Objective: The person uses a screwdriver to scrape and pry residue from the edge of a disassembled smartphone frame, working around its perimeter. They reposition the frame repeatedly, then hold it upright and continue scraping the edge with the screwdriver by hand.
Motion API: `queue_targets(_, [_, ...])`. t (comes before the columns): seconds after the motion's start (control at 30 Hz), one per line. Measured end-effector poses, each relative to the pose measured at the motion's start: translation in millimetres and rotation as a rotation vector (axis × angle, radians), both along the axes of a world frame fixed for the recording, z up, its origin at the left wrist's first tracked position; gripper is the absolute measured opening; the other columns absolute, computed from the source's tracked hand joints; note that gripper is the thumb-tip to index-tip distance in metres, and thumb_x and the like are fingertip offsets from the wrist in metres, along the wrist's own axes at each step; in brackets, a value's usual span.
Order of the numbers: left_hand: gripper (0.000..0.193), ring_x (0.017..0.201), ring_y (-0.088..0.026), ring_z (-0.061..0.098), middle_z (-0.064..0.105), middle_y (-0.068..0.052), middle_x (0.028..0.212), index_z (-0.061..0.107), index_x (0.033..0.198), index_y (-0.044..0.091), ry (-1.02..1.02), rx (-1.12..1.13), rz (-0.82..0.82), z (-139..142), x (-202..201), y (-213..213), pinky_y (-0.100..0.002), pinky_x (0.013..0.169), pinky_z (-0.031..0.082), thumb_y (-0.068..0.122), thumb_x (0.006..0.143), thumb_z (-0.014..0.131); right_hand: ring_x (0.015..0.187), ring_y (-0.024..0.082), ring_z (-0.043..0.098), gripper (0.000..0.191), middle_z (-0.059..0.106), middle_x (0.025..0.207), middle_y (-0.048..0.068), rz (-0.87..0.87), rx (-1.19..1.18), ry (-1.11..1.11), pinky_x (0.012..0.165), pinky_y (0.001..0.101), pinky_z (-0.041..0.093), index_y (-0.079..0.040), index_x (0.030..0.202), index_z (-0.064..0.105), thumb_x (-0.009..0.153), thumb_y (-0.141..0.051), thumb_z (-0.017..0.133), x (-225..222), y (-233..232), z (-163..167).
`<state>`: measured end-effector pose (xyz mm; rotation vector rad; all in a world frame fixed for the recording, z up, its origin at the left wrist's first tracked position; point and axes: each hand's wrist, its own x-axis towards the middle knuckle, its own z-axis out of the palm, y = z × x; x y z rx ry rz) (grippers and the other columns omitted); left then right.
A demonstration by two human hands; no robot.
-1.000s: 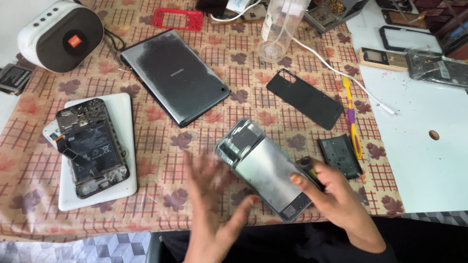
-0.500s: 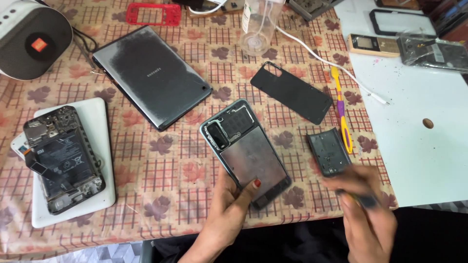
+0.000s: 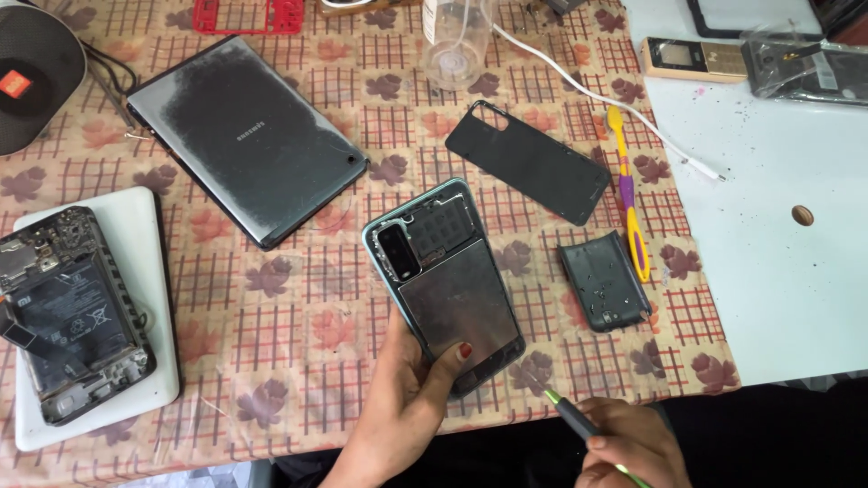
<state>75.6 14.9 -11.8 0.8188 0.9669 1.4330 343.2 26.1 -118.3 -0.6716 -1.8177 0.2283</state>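
An opened smartphone [image 3: 443,280] with a teal frame and its back cover off lies on the patterned tablecloth [image 3: 298,298], camera end away from me. My left hand [image 3: 398,407] grips its near end, thumb pressed on the battery plate. My right hand [image 3: 628,443] is at the table's front edge, closed on a thin green-tipped tool [image 3: 570,416] whose tip points toward the phone's lower right corner. A small black inner cover [image 3: 604,282] lies just right of the phone. The black back cover [image 3: 529,161] rests beyond it.
A dark tablet [image 3: 244,136] lies at upper left. Another opened phone [image 3: 68,312] sits on a white slab at left. A yellow and purple toothbrush [image 3: 628,203], a white cable [image 3: 615,104], a clear bottle [image 3: 457,41] and a round speaker [image 3: 32,72] surround the work area.
The view has shifted closer. My right hand came back from beside the small black cover to the table's front edge with the tool. My left hand keeps its grip on the phone.
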Motion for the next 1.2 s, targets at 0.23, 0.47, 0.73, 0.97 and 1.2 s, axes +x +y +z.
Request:
queue_targets(0.23, [0.070,0.130,-0.021,0.059,0.059,-0.018,0.139,0.020,0.158,0.006,0.011,-0.039,0.007,0,0,-1,-0.037,0.109,0.049,-0.011,0.096,0.049,0.102,0.024,0.070,0.026,0.062,0.099,0.005,0.026,-0.052,-0.180,0.088,0.0370,0.064,-0.009,0.105,0.058,0.084,0.005,0.061,-8,-12,6])
queue_targets(0.47, [0.066,0.126,-0.019,0.061,0.063,-0.017,0.136,0.025,0.155,0.004,0.076,-0.042,0.018,3,0,0,-0.035,0.106,0.051,-0.010,0.096,0.050,0.108,0.022,0.069,0.016,0.061,0.106,0.006,0.013,0.155,-0.214,0.094,0.0413,0.063,-0.008,0.110,0.062,0.097,-0.002,0.056,-23,-5,16])
queue_targets(0.73, [0.064,0.124,-0.018,0.062,0.066,-0.016,0.131,0.027,0.154,0.004,0.117,-0.016,0.003,0,-3,2,-0.034,0.105,0.051,-0.007,0.097,0.053,0.114,0.022,0.067,0.025,0.060,0.110,0.006,-0.032,0.131,-0.240,0.101,0.0417,0.063,-0.011,0.119,0.063,0.110,-0.030,0.050,-28,-11,17])
queue_targets(0.97, [0.064,0.117,-0.017,0.065,0.069,-0.015,0.126,0.028,0.154,0.005,0.167,-0.051,0.012,-5,-3,1,-0.033,0.097,0.055,-0.005,0.097,0.055,0.115,0.025,0.067,0.025,0.064,0.111,0.008,-0.092,0.073,-0.331,0.102,0.0415,0.061,-0.011,0.118,0.064,0.108,-0.030,0.051,-23,-16,24])
queue_targets(1.2, [0.063,0.118,-0.017,0.065,0.068,-0.017,0.128,0.029,0.154,0.003,0.148,-0.007,0.007,-6,-4,3,-0.033,0.099,0.055,-0.006,0.098,0.054,0.118,0.028,0.068,0.022,0.069,0.118,0.011,-0.097,-0.009,-0.334,0.103,0.0437,0.057,-0.014,0.120,0.067,0.103,-0.025,0.059,-30,-15,26])
